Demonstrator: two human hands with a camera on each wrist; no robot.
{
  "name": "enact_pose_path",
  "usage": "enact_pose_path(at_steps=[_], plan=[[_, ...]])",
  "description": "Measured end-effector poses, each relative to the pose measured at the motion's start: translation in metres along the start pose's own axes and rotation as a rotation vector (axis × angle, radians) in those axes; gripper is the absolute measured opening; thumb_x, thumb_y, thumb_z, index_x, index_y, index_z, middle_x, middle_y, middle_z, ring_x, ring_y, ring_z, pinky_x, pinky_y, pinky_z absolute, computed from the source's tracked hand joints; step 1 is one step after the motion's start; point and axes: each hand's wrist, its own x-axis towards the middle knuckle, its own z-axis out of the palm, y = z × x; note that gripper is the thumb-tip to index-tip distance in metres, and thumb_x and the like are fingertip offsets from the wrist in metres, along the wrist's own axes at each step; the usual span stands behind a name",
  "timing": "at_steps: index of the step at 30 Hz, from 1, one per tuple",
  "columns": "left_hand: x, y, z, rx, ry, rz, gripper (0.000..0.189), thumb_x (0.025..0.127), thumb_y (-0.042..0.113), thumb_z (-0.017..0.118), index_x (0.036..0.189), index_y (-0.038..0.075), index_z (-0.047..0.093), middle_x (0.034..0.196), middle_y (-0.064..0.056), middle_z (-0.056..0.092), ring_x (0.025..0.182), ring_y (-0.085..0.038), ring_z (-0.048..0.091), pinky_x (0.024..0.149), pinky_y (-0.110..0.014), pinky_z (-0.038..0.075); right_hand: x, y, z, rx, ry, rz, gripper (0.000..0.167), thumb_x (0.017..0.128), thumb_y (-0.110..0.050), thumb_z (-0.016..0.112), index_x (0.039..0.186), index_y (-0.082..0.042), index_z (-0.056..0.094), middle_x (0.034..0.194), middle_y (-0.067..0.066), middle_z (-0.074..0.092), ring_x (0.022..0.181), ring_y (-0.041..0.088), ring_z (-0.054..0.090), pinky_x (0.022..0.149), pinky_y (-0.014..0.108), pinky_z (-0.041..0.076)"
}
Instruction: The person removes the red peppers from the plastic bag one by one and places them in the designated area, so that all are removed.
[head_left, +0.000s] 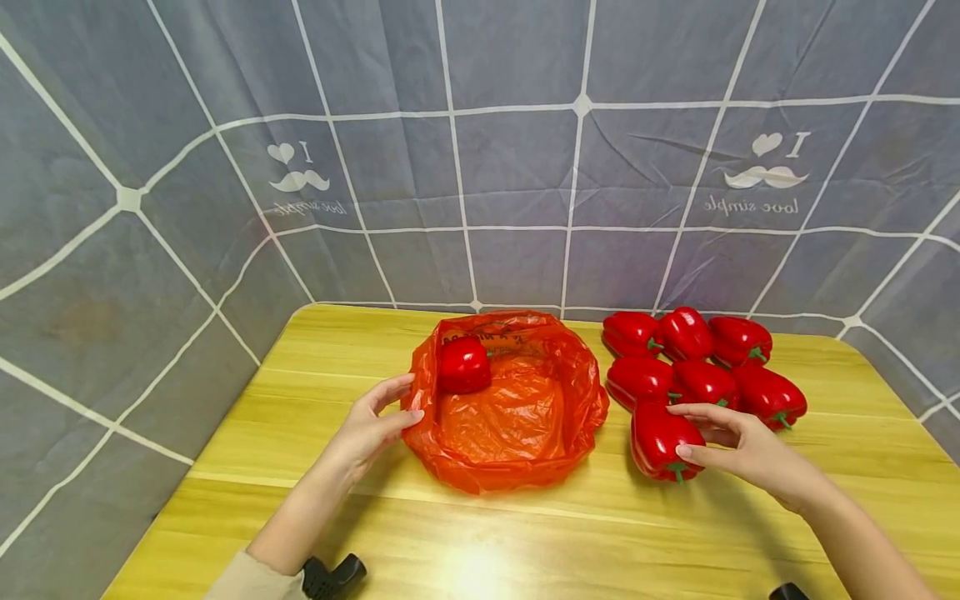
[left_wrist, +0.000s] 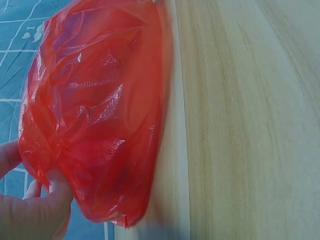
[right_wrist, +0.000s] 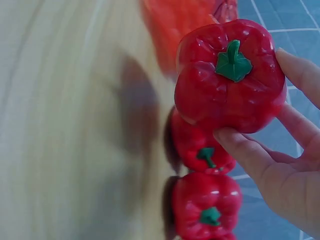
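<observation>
An orange-red plastic bag [head_left: 504, 475] stands on the table, its mouth spread wide. Inside it, toward the left, lies one shiny red bell pepper [head_left: 467, 367]. My left hand [head_left: 377, 423] pinches the bag's left side, the thumb in front and the fingers behind, partly hidden by the plastic in the left wrist view. To the right of the bag, my right hand [head_left: 753, 454] grips another red bell pepper [head_left: 660, 440] between thumb and fingers. This pepper's green stem [right_wrist: 233, 62] faces the right wrist camera, and its shadow falls on the wood.
Several more red bell peppers [head_left: 705, 382] lie grouped at the back right, just behind the held one. The yellow wooden table [head_left: 600, 542] ends at a grey curtain [head_left: 517, 183] with white lines. A black object [head_left: 333, 577] is near my left sleeve.
</observation>
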Motion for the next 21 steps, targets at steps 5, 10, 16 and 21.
enact_pose_path(at_steps=[5,10,16,21], plan=[[0.000,0.000,-0.001,0.015,-0.004,0.001,0.057,0.085,-0.001,0.061,0.137,0.002,0.040,0.136,-0.017,0.037,0.101,-0.017,0.053,0.080,-0.022,0.051,0.003,0.013,0.007,0.059,-0.022,0.013,0.049,0.088,-0.012,0.063,0.132,0.001,0.046,0.134,0.025,0.041,0.097,0.010,0.059,0.074,0.031,0.053],[0.001,0.000,-0.001,0.014,-0.006,0.008,0.057,0.085,-0.001,0.061,0.137,0.002,0.040,0.136,-0.017,0.037,0.099,-0.017,0.053,0.079,-0.022,0.051,0.006,0.019,0.011,0.082,-0.042,0.022,0.050,0.088,-0.012,0.063,0.132,0.005,0.045,0.137,0.030,0.035,0.097,0.014,0.059,0.073,0.032,0.054],[0.001,0.000,-0.001,0.008,-0.007,0.005,0.056,0.085,-0.002,0.061,0.137,0.001,0.040,0.136,-0.017,0.036,0.097,-0.015,0.054,0.078,-0.022,0.051,0.005,0.020,0.011,0.091,-0.040,0.018,0.051,0.088,-0.012,0.063,0.132,0.005,0.044,0.138,0.031,0.033,0.098,0.015,0.059,0.073,0.033,0.054],[0.001,0.000,-0.001,0.005,-0.011,0.012,0.056,0.085,-0.002,0.060,0.137,0.001,0.040,0.136,-0.017,0.036,0.097,-0.016,0.055,0.078,-0.022,0.051,0.006,0.021,0.010,0.081,-0.027,0.009,0.050,0.088,-0.011,0.063,0.132,0.004,0.044,0.137,0.030,0.035,0.097,0.014,0.059,0.073,0.032,0.054]])
